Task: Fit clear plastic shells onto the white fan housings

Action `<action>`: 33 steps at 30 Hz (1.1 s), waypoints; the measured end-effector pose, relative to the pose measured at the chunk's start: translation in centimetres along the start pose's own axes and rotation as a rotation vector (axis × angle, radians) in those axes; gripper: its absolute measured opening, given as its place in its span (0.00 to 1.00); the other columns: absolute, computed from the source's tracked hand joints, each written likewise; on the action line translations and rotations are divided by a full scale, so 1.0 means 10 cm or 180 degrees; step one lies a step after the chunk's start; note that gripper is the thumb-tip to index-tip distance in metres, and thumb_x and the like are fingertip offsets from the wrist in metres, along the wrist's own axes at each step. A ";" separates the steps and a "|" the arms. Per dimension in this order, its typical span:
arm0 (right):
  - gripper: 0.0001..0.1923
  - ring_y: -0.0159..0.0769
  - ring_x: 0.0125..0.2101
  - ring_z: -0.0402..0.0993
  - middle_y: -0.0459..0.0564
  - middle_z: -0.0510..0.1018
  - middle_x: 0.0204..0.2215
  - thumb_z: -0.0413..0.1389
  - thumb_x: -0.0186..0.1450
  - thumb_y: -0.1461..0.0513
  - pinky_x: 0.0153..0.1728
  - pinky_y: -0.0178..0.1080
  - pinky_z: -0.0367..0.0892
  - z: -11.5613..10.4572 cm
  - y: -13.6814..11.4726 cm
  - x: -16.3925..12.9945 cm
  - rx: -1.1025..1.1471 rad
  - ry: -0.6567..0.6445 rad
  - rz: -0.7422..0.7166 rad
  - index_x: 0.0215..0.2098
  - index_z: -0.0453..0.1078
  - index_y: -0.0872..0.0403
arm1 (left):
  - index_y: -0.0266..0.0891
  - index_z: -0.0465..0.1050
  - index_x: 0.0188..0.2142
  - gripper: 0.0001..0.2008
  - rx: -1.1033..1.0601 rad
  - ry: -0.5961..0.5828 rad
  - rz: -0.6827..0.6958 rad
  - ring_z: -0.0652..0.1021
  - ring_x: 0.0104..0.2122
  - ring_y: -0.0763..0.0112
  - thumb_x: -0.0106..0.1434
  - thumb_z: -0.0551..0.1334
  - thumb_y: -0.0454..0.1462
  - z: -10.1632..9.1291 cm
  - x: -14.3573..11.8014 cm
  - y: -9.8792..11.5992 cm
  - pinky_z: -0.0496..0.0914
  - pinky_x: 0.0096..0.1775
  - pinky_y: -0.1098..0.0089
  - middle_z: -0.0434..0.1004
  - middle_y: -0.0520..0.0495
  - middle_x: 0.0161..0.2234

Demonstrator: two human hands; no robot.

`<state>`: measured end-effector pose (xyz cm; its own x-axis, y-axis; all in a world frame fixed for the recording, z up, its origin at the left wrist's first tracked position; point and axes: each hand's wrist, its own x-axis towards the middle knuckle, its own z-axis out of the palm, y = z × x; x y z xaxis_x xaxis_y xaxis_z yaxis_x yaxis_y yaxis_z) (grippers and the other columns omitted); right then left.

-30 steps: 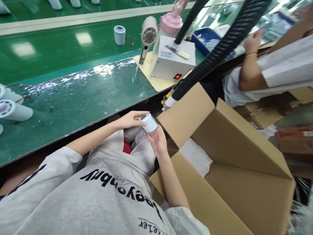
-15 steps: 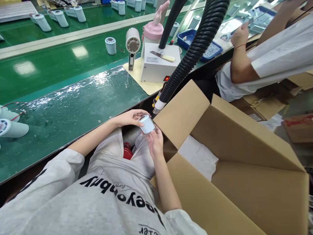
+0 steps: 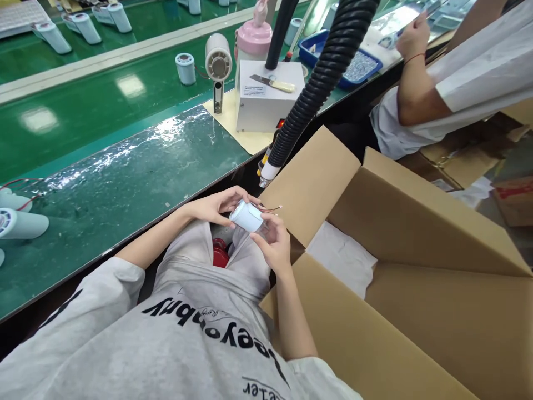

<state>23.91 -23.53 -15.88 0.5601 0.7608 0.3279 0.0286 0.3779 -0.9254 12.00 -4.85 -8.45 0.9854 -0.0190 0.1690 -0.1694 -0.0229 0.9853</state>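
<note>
Above my lap, a light-blue cylindrical housing [image 3: 248, 216] lies tilted between my two hands, thin red and dark wires [image 3: 271, 209] trailing from it to the right. My left hand [image 3: 220, 205] is closed around its left end, thumb below and fingers over the top. At the other end my right hand [image 3: 275, 241] grips it between thumb and fingers. Something clear seems to show by the right fingers, too small to make out. Just beyond the hands hangs the metal-tipped nozzle [image 3: 265, 181] of a black corrugated hose [image 3: 310, 91].
An open cardboard box [image 3: 437, 228] with white paper [image 3: 341, 258] stands at my right. On the green bench are a white box-shaped unit [image 3: 266, 108] with a knife [image 3: 272, 83], a hair-dryer-shaped body [image 3: 218, 64], a pink-lidded bottle [image 3: 254, 38] and a blue tray [image 3: 353, 72]. A co-worker's arm [image 3: 416, 83] is at right.
The housing has turned from nearly upright to lying more sideways, and its wires now show. My right hand has shifted to its right end. The view has moved slightly.
</note>
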 end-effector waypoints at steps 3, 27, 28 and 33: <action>0.20 0.48 0.61 0.72 0.56 0.77 0.55 0.71 0.60 0.55 0.57 0.51 0.74 -0.05 -0.19 -0.16 -0.0172 -0.0479 -0.0192 0.47 0.72 0.48 | 0.42 0.70 0.49 0.28 0.0159 0.0061 0.0119 0.71 0.66 0.53 0.51 0.77 0.29 0.22 -0.26 0.10 0.69 0.61 0.54 0.69 0.33 0.65; 0.24 0.38 0.32 0.79 0.47 0.79 0.33 0.67 0.62 0.43 0.32 0.41 0.81 -0.01 -0.74 -0.39 0.0033 -0.1097 0.1084 0.46 0.69 0.47 | 0.51 0.66 0.68 0.38 0.1680 0.0149 0.0325 0.70 0.67 0.52 0.59 0.74 0.38 0.66 -0.77 0.32 0.64 0.67 0.52 0.70 0.41 0.67; 0.24 0.37 0.29 0.79 0.45 0.77 0.30 0.66 0.62 0.42 0.30 0.41 0.81 0.00 -0.73 -0.39 0.0125 -0.1102 0.1216 0.45 0.68 0.47 | 0.51 0.66 0.68 0.38 0.1691 0.0153 0.0357 0.70 0.67 0.53 0.60 0.74 0.38 0.67 -0.78 0.32 0.64 0.67 0.53 0.70 0.41 0.67; 0.32 0.36 0.20 0.79 0.43 0.77 0.25 0.64 0.58 0.35 0.21 0.37 0.78 0.01 -0.65 -0.40 0.0338 -0.1113 0.1777 0.40 0.65 0.50 | 0.52 0.65 0.68 0.38 0.1652 0.0164 0.0512 0.70 0.67 0.54 0.60 0.73 0.37 0.68 -0.79 0.31 0.65 0.67 0.55 0.70 0.41 0.67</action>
<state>21.44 -28.97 -11.20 0.1652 0.9768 -0.1362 -0.2795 -0.0860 -0.9563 3.63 -11.60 -6.91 0.9437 -0.0141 0.3306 -0.2904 -0.5145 0.8068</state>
